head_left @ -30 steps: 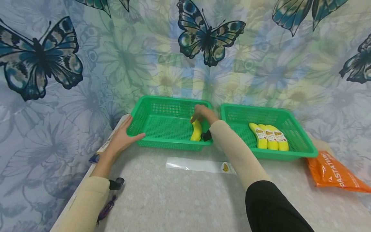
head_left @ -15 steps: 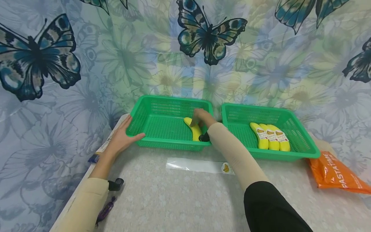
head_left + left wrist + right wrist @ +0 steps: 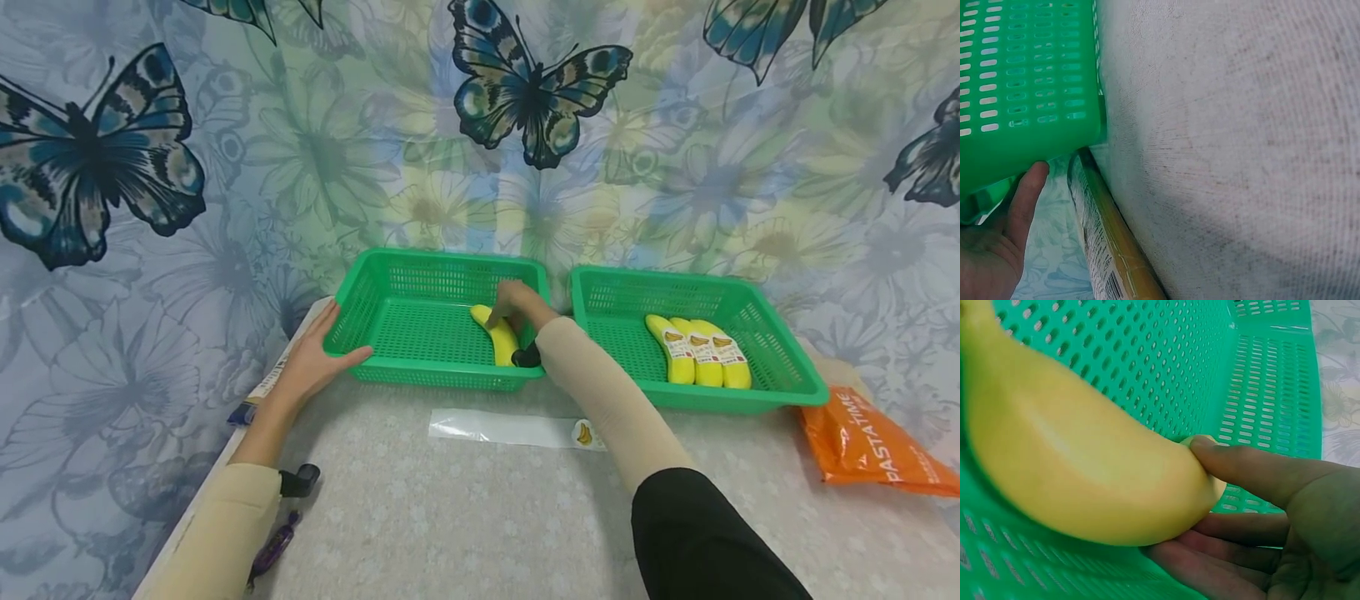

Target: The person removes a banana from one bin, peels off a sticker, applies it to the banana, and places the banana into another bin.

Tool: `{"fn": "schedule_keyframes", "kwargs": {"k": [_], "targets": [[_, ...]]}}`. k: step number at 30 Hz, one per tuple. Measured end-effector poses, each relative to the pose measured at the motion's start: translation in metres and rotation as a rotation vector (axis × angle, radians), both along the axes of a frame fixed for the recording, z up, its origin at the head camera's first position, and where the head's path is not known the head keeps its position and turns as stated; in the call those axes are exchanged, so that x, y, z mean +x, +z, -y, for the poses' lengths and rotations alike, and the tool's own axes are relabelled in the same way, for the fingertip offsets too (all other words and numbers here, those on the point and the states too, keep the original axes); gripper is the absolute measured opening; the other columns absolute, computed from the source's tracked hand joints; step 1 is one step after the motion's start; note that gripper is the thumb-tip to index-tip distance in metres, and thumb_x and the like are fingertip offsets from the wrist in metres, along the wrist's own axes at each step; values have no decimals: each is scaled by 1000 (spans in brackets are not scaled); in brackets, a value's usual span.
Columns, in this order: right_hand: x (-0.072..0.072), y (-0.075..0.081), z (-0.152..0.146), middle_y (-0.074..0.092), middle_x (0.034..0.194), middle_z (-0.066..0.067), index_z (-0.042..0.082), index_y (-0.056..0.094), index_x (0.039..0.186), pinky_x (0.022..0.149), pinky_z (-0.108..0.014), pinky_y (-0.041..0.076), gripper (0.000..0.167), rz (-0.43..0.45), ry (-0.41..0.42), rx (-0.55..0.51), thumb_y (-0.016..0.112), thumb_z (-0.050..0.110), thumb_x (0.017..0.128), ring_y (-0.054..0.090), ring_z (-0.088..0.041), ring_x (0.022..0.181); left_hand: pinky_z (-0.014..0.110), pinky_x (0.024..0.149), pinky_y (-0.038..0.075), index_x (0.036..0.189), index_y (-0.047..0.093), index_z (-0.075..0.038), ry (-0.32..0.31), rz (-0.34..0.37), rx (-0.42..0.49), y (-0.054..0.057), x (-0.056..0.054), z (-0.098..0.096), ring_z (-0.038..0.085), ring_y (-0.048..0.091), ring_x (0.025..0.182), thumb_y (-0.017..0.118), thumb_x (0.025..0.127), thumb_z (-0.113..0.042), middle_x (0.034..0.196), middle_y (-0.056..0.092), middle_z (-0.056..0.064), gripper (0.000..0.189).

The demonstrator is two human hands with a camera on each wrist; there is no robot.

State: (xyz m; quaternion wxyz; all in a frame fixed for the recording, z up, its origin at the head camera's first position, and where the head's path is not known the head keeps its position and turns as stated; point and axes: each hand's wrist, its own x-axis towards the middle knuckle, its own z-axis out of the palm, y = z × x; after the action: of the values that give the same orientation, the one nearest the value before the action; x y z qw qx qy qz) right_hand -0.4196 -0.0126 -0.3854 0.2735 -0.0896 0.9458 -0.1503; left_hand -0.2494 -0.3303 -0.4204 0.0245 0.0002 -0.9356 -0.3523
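My right hand [image 3: 517, 302] reaches into the right end of the left green basket [image 3: 435, 375]. It holds a yellow banana [image 3: 501, 343] near one end. Close up in the right wrist view, the thumb lies on top of the banana [image 3: 1085, 450] and the fingers sit under it. At the basket's left end is my left hand [image 3: 311, 362], spread with the fingers straight, the thumb reaching to the front rim. In the left wrist view, the left thumb [image 3: 1030, 197] meets the green basket wall [image 3: 1029, 134].
A second green basket [image 3: 750, 403] on the right holds several bananas [image 3: 701, 354] with paper labels. An orange pasta bag [image 3: 873, 446] lies beside it. In front is a clear plastic strip [image 3: 510, 429] with a banana sticker. A purple-wrapped item [image 3: 273, 546] lies near the left sleeve.
The banana's upper end has swung left, so it now lies more tilted in the basket, with my right hand still on it. My left hand stays at the basket's left end.
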Motion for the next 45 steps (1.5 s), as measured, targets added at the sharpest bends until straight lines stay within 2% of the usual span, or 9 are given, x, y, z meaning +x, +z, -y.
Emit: {"fn": "schedule_keyframes", "kwargs": {"k": [5,10,19,25,28,30,36,41,45], "targets": [[2,12,-6,72,95,-17,-3,58,118,65,-30,61,51,-61,-8,-4,79,28,83,74,-24,72,77,108,15,158,1,-27,-5,-2,7,1,-2,-5,46,7,149,65,83,-63,166,-1,2,105],[8,30,-12,70,93,-15,-1,59,103,67,-32,62,41,-119,-48,-81,80,26,81,73,-23,68,77,108,15,157,-1,-30,-9,15,17,4,-1,-5,45,4,150,64,83,-64,166,-4,0,104],[26,60,-38,70,89,-15,-3,59,99,69,-33,62,44,-156,-58,-214,79,31,82,69,-16,58,77,107,16,157,-2,-31,-28,31,28,4,0,-5,45,3,150,64,84,-63,166,-6,-1,103],[43,76,-58,67,66,-8,3,62,74,71,-37,61,38,-209,-39,-279,80,36,80,73,-26,67,78,106,16,157,-3,-31,-21,57,3,2,5,-4,46,3,149,62,84,-64,166,-7,1,103],[53,83,-68,65,56,-5,9,59,59,67,-35,61,43,-237,-40,-288,80,39,79,73,-30,73,78,106,17,157,-3,-29,-27,57,-4,2,5,-3,48,4,149,62,85,-63,166,-7,3,103],[59,87,-74,64,53,-4,11,57,54,62,-32,60,45,-257,-51,-289,80,41,79,73,-28,70,79,105,17,157,-3,-29,-32,56,-1,3,4,-3,49,4,148,62,85,-63,166,-7,3,103],[75,95,-88,65,53,-4,7,68,61,60,-31,60,41,-270,-105,-322,81,42,78,67,-16,53,80,104,16,157,-4,-30,-22,60,10,2,2,-3,50,2,148,63,86,-61,166,-8,2,102],[90,103,-100,69,59,-6,3,74,71,60,-31,60,37,-254,-134,-347,81,40,78,68,-16,54,79,104,16,157,-4,-29,-19,61,28,3,3,-2,49,1,148,63,86,-61,166,-8,5,102],[104,105,-111,71,62,-7,4,75,72,61,-29,59,37,-240,-150,-360,80,40,78,70,-16,57,80,104,15,157,-3,-27,-38,50,24,4,4,-2,50,0,148,61,87,-61,166,-8,6,101]]}}
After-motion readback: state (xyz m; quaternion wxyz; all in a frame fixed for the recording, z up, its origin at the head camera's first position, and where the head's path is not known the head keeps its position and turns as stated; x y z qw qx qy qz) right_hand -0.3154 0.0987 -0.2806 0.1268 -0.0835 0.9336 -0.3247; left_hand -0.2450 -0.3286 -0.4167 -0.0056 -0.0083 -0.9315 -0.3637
